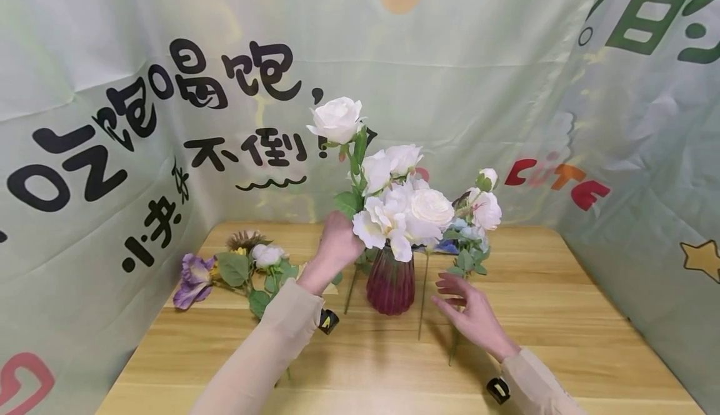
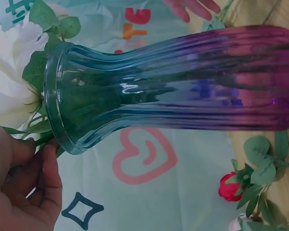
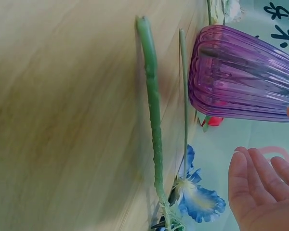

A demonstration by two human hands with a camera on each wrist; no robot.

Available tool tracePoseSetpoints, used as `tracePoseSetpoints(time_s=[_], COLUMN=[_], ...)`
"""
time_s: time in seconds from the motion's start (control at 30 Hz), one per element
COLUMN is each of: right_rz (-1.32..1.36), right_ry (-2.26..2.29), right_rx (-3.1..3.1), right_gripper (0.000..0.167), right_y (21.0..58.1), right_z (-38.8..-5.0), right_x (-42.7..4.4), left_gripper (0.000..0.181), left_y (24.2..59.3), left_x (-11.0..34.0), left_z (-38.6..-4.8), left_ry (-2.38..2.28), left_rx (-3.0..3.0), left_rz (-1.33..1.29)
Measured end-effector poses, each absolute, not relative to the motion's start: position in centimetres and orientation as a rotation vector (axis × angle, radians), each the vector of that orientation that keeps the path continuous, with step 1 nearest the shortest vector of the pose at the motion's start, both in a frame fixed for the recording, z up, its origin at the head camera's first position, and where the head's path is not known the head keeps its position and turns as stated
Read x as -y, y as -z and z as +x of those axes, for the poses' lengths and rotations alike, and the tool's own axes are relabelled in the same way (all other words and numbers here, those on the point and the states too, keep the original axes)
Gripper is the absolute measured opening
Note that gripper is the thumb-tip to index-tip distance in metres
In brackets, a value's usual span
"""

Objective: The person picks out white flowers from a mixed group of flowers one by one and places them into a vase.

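Observation:
A ribbed glass vase (image 1: 390, 287), teal at the neck and magenta at the base, stands upright with white flowers (image 1: 402, 212) above its mouth. Beside the rim, my left hand (image 1: 340, 240) pinches a green stem (image 2: 44, 138) between thumb and fingers, as the left wrist view shows. A tall white rose (image 1: 336, 120) rises above that hand; whether the pinched stem is its own I cannot tell. To the vase's right, my right hand (image 1: 471, 315) hovers with relaxed, spread fingers and holds nothing. Stems inside the glass are partly blurred.
Left of the vase lie a purple flower (image 1: 194, 280), a small white bloom (image 1: 269, 255) and leaves. On the right lie pink-white blooms (image 1: 485, 209) and a thick green stem (image 3: 154, 110). A blue flower (image 3: 200, 204) lies behind. Printed cloth (image 1: 478, 90) surrounds the wooden table (image 1: 551, 302).

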State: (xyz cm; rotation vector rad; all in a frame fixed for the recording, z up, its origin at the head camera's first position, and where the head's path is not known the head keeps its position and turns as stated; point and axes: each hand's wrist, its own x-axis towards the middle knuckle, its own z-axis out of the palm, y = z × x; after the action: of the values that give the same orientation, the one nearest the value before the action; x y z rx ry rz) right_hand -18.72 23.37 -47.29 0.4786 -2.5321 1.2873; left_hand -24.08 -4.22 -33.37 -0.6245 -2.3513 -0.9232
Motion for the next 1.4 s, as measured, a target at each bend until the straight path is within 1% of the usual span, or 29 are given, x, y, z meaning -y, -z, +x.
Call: tracePoseSetpoints(time_s=[0.13,0.2,0.23,0.3,0.33,0.4,0.5,0.63,0.67,0.7,0.83,0.97,1.1,1.17,1.4], right_rz=[0.476,0.473,0.469,0.465,0.462,0.462,0.462,0.467,0.468,0.470,0.476,0.475,0.471,0.477,0.471], right_ry=[-1.281,-1.281,-1.278,-1.283,-1.283,-1.282,-1.287,-1.291,-1.294,-1.297,-1.302,-1.304,-1.311,-1.320,-1.313], right_rx=[2.541,2.545,2.550,2.549,2.551,2.553,2.553,2.553,2.550,2.548,2.545,2.549,2.552,2.553,2.548], right_gripper=[0.052,0.052,0.052,0.053,0.053,0.053,0.053,0.054,0.054,0.053,0.053,0.053,0.052,0.052,0.051], right_y=[47.3,47.3,47.3,47.3,47.3,47.3,47.3,47.3,47.3,47.3,47.4,47.4,47.4,47.4,47.5], right_z=[-18.6,-18.5,-18.5,-18.5,-18.6,-18.6,-18.7,-18.7,-18.7,-18.7,-18.7,-18.6,-18.6,-18.6,-18.7], right_x=[-23.3,-23.3,-23.3,-23.4,-23.4,-23.4,-23.5,-23.6,-23.6,-23.5,-23.5,-23.5,-23.5,-23.5,-23.4], left_gripper=[0.044,0.047,0.044,0.029,0.024,0.022,0.015,0.017,0.015,0.017,0.021,0.030,0.037,0.036,0.026], left_y=[32.9,32.4,32.2,31.7,31.5,31.2,31.3,31.6,31.8,31.8,32.4,32.9,33.1,33.3,33.6], left_x=[4.3,4.4,4.4,4.4,4.4,4.4,4.3,4.3,4.2,4.2,4.1,4.2,4.2,4.2,4.0], left_z=[-23.8,-23.7,-23.7,-23.7,-23.8,-23.9,-24.0,-24.0,-24.1,-24.1,-24.3,-24.6,-24.8,-24.9,-25.0], left_ry=[1.054,1.079,1.092,1.028,0.989,0.964,0.972,1.047,1.040,1.033,1.024,1.043,1.068,1.065,0.988], left_rx=[2.425,2.407,2.390,2.335,2.306,2.273,2.326,2.490,2.519,2.545,2.516,2.431,2.418,2.425,2.405], left_rz=[-0.619,-0.643,-0.655,-0.685,-0.696,-0.711,-0.679,-0.581,-0.565,-0.551,-0.586,-0.661,-0.678,-0.668,-0.643])
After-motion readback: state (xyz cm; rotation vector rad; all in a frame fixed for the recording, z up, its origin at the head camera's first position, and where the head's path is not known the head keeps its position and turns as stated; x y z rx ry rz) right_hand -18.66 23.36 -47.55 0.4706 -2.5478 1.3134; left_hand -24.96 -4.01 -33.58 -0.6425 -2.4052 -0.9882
